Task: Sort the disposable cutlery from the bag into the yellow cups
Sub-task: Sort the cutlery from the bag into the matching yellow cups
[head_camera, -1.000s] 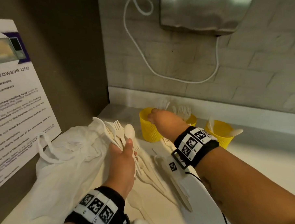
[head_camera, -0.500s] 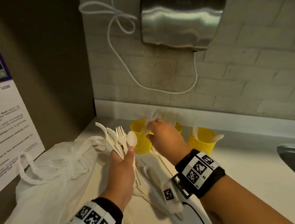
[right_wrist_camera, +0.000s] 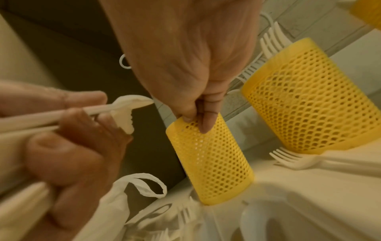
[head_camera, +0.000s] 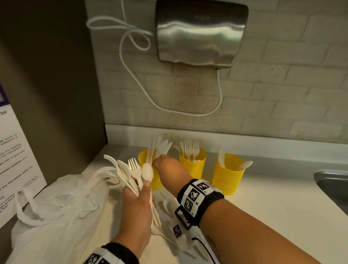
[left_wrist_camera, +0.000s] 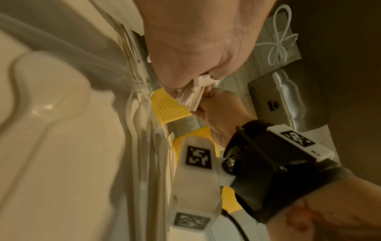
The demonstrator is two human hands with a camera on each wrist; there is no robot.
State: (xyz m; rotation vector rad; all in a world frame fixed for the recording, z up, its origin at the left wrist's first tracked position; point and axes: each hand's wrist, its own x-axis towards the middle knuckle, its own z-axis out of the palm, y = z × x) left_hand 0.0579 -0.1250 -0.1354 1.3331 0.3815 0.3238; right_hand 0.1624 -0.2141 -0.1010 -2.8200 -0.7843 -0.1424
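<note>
Three yellow mesh cups stand by the back wall. The left cup [head_camera: 157,182] has white knives [head_camera: 160,148] standing up out of it, the middle cup [head_camera: 193,165] holds forks, and the right cup [head_camera: 228,175] holds spoons. My right hand [head_camera: 166,166] is at the left cup's rim, fingers curled around the knives. In the right wrist view its fingertips [right_wrist_camera: 203,127] touch the mesh wall of the left cup [right_wrist_camera: 212,163]. Just left of that cup, my left hand [head_camera: 139,195] grips a fanned bunch of spoons and forks [head_camera: 131,171]. The white plastic bag [head_camera: 52,207] lies slack at the left.
Loose cutlery [head_camera: 166,208] lies on the counter under my right wrist, and a fork [right_wrist_camera: 288,159] lies at the middle cup's foot. A steel sink [head_camera: 341,188] is at the right edge. A hand dryer [head_camera: 200,31] hangs above the cups. A printed sign [head_camera: 6,159] leans at the left.
My right hand has stayed at the left cup with the knives, shifting slightly over its rim. The left hand keeps its bunch. The head view has tilted upward.
</note>
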